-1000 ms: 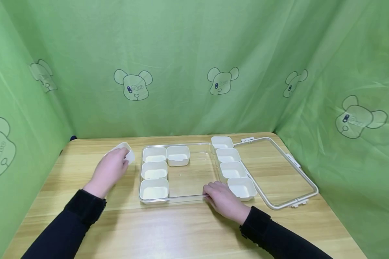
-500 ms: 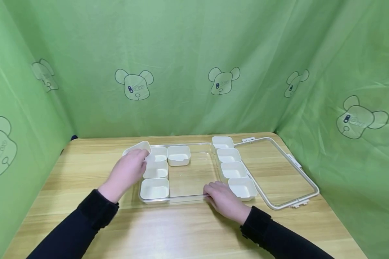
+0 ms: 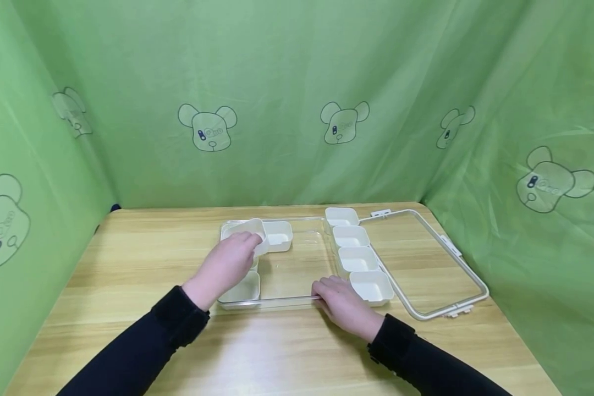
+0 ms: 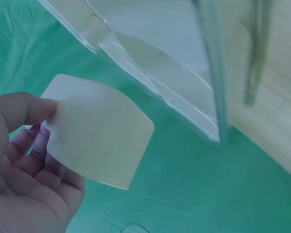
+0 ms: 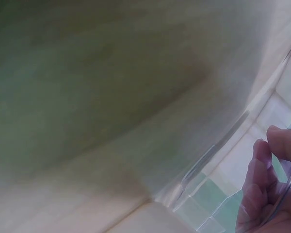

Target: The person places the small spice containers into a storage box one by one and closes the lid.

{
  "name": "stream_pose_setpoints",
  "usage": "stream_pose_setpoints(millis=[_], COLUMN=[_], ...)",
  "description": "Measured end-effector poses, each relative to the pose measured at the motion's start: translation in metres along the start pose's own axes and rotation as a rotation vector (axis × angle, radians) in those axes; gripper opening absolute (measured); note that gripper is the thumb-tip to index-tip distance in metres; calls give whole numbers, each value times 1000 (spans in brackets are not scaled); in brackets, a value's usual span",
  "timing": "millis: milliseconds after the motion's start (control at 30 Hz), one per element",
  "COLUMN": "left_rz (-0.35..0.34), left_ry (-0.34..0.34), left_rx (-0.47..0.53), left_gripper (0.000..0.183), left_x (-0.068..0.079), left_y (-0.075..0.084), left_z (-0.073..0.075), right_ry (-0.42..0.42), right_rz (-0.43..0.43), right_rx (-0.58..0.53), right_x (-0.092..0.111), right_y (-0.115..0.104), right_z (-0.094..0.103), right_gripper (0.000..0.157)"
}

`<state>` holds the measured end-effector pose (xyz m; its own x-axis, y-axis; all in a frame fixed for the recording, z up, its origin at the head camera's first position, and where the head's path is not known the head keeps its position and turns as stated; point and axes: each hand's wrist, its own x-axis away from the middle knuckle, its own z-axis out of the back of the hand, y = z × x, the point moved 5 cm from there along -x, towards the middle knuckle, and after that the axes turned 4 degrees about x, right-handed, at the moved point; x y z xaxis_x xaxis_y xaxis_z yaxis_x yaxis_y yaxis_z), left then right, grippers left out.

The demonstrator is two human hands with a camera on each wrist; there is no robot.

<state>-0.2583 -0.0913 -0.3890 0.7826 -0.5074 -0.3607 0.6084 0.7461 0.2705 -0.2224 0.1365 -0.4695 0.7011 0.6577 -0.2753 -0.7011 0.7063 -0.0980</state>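
Observation:
My left hand pinches a small white bin by its wall, thumb on one side and fingers on the other. The bin is tilted above the left part of a clear tray. In the left wrist view its pale outside shows beneath the thumb. White bins line the tray's left side, partly hidden by the left hand and forearm. Another white bin sits at the tray's back. My right hand grips the tray's near rim, thumb and fingers on either side of the wall in the right wrist view.
Several white bins stand in a row along the tray's right side. Beyond them lies a rectangular frame with white clips. Wooden tabletop extends in front, and a green curtain encloses the back and sides.
My left hand has carried the white bin from the table left of the tray rightward, over the tray's left column. The right hand has stayed on the rim.

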Motion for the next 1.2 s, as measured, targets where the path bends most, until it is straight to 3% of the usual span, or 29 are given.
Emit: stream_pose_setpoints(millis=[233, 533, 1200], left_rz=[-28, -45, -43], left_ry=[-16, -89, -211], left_rx=[22, -7, -35], left_gripper=[31, 33, 35], left_x=[-9, -15, -22], left_y=[15, 30, 32], left_z=[-12, -28, -58], right_ry=[5, 7, -16], right_rz=[2, -1, -18], right_rx=[5, -1, 4], right_x=[0, 1, -1], right_y=[1, 2, 2], right_z=[-1, 0, -3], right_gripper=[18, 17, 16])
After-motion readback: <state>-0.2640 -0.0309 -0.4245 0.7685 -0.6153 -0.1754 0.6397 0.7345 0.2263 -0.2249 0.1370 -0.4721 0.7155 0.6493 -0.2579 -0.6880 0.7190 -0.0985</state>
